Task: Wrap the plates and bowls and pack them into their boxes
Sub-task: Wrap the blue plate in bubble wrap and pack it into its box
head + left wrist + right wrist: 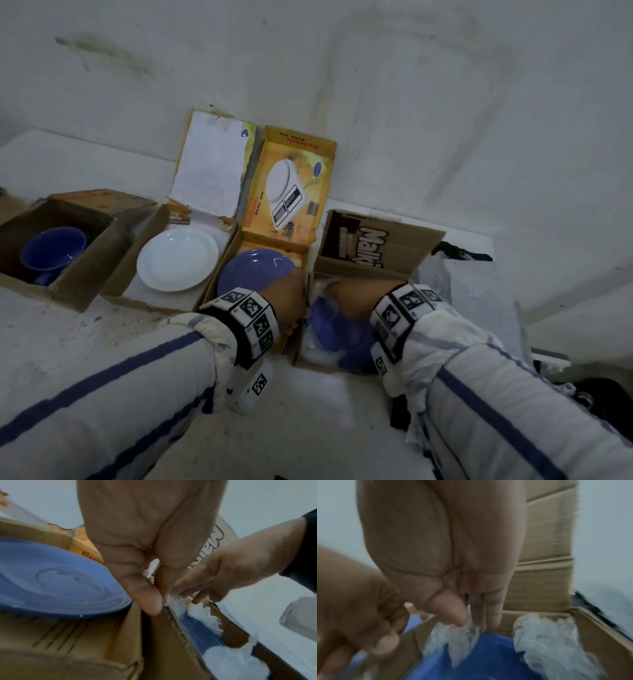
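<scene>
- Standing in a row against the wall [411, 85] on the pale bench [68, 342], four open cardboard boxes are shown: the leftmost box [82, 274] holds a dark blue bowl [51, 251]; the second box [133, 267] holds a white plate [177, 259]; the yellow kitchen-scale box [291, 178] holds a blue plate [253, 270], unwrapped.
- The rightmost box [373, 246], its printed flap raised, is seen to contain a blue dish [337, 329] partly covered by clear plastic wrap [544, 632]; whether it is a plate or a bowl cannot be told.
- A sheet of clear wrap [479, 294] lies on the bench just right of that box.
- The view into the box is partly blocked by both wrists, which carry marker bands.
- Left hand [145, 547]: the near wall of the rightmost box is pinched at its upper edge between thumb and curled fingers, the grip clamped on cardboard.
- Right hand [447, 555]: a tuft of wrap above the blue dish is pinched between the thumb and fingertips [494, 616], the grip closed on plastic, inside the box.
</scene>
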A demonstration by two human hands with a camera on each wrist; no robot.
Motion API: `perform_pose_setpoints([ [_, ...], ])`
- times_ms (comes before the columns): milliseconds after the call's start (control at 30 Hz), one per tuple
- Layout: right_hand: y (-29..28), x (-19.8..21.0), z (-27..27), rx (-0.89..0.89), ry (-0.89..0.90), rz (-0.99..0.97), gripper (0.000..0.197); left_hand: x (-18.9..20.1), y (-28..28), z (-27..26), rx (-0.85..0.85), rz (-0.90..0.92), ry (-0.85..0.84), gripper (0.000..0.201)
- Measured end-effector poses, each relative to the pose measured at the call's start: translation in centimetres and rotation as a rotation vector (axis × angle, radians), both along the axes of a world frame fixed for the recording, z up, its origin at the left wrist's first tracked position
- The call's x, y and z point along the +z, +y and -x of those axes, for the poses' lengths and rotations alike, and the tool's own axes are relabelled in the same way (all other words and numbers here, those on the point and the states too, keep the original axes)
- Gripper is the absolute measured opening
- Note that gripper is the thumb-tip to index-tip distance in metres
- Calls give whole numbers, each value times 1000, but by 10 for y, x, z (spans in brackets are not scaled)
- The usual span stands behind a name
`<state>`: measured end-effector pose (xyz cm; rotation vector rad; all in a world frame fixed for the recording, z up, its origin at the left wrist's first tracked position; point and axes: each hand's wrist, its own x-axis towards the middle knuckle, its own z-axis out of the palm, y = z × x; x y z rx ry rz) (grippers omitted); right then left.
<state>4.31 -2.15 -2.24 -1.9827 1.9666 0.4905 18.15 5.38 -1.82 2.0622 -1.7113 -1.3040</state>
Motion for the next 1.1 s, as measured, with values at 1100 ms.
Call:
perform_pose_setpoints([
  [1100, 55, 13, 166, -682, -884, 118, 32, -3, -12, 202, 83, -132, 443, 9],
])
